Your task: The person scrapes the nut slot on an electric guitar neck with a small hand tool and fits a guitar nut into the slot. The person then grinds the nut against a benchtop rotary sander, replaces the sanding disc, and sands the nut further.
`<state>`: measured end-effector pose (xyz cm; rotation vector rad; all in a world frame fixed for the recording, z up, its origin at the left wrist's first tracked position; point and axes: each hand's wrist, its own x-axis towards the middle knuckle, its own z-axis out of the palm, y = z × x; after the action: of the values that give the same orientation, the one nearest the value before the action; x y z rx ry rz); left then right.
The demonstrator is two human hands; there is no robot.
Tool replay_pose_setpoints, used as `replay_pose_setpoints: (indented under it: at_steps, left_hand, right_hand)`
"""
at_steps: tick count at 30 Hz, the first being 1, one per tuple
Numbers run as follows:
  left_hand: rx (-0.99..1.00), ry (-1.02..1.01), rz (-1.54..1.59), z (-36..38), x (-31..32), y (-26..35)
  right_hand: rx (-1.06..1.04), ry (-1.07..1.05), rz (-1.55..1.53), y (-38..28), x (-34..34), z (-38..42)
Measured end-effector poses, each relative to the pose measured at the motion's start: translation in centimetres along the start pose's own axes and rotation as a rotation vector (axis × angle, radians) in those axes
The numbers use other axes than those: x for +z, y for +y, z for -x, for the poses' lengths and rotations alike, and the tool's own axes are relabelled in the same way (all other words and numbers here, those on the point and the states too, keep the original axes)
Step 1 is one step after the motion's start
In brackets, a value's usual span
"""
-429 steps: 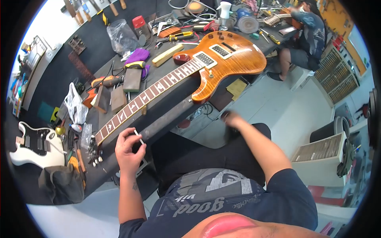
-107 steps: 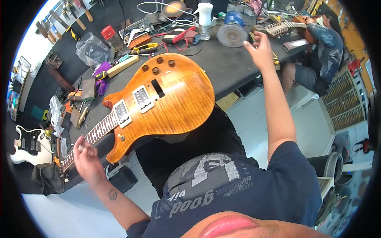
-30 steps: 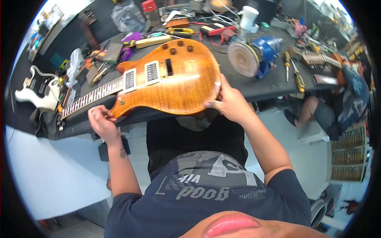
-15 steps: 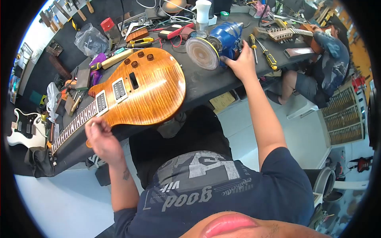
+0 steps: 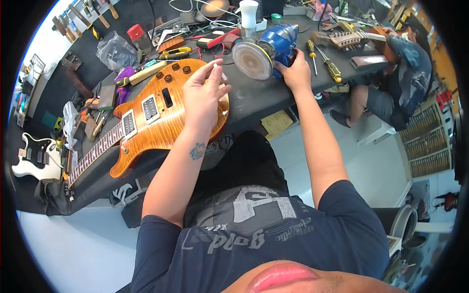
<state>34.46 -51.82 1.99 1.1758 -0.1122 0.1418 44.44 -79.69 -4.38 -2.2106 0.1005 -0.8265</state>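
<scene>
An amber flame-top electric guitar (image 5: pixel 171 115) lies face up on the dark workbench, its neck pointing to the lower left. Above the guitar's body is my left hand (image 5: pixel 202 95), empty, with its fingers apart. My right hand (image 5: pixel 297 74) is wrapped round the handle of a blue power polisher (image 5: pixel 280 41). The polisher's round pad (image 5: pixel 252 61) faces me, tilted, just right of the guitar. Part of the handle is hidden by my fingers.
Screwdrivers (image 5: pixel 328 66) lie right of the polisher. Behind stand a white bottle (image 5: pixel 248 17) and a red-capped jar (image 5: pixel 137 34). A white guitar (image 5: pixel 39 163) lies far left. At the right, another person (image 5: pixel 408 73) sits by a guitar headstock (image 5: pixel 344 40).
My left hand has moved right and up from the guitar's neck end to over its body, and its fingers have opened. The polisher has shifted slightly with my right hand on it.
</scene>
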Motion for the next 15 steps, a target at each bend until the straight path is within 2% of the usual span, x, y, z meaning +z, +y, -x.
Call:
replay_pose_setpoints:
  at_steps: [6, 9, 11, 13, 15]
  left_hand:
    - [-0.079, 0.026, -0.010, -1.7, 1.2, -1.9]
    - [-0.119, 0.047, -0.030, -1.7, 1.7, -1.7]
    - [-0.137, 0.056, -0.062, -2.0, 1.8, -1.8]
    - [-0.133, 0.044, 0.000, -2.5, 1.7, -2.5]
    - [-0.133, 0.038, 0.095, -2.9, 1.7, -3.0]
  right_hand:
    - [0.000, 0.005, 0.041, 0.4, 0.1, 0.5]
    - [0.079, 0.020, -0.054, -0.1, 0.0, 0.9]
    - [0.094, 0.048, -0.010, -0.8, -0.5, 1.3]
    - [0.117, 0.027, 0.028, -0.9, -0.9, 1.5]
    - [0.112, 0.069, -0.066, -0.6, -0.6, 1.7]
